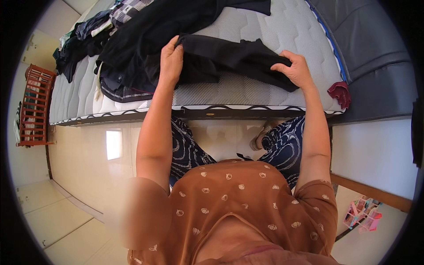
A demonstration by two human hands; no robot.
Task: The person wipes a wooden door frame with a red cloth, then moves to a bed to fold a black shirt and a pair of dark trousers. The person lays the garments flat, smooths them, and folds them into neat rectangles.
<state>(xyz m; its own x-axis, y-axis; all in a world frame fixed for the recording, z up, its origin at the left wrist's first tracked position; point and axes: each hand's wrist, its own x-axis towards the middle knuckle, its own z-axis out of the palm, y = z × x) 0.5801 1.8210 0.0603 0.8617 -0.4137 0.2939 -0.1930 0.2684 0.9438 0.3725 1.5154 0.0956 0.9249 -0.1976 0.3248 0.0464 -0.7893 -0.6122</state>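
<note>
A black cloth garment point(232, 54) is stretched between my two hands above the mattress point(245, 96). My left hand point(172, 59) pinches its left end between thumb and fingers. At the right, my right hand point(293, 68) grips the other end, and a flap of the cloth hangs below it. The garment's exact kind cannot be told. Behind it and to the left, larger dark garments point(142, 43) lie spread on the mattress, partly beneath the held cloth. A dark piece with a pale striped edge point(126, 94) lies near the mattress's front edge.
A heap of mixed clothes point(89, 33) lies at the mattress's far left. A dark red cloth point(340, 95) rests at the right corner, beside a dark padded headboard point(374, 59). A reddish slatted rack point(36, 106) stands left; a pink and white plastic item point(362, 213) is at lower right.
</note>
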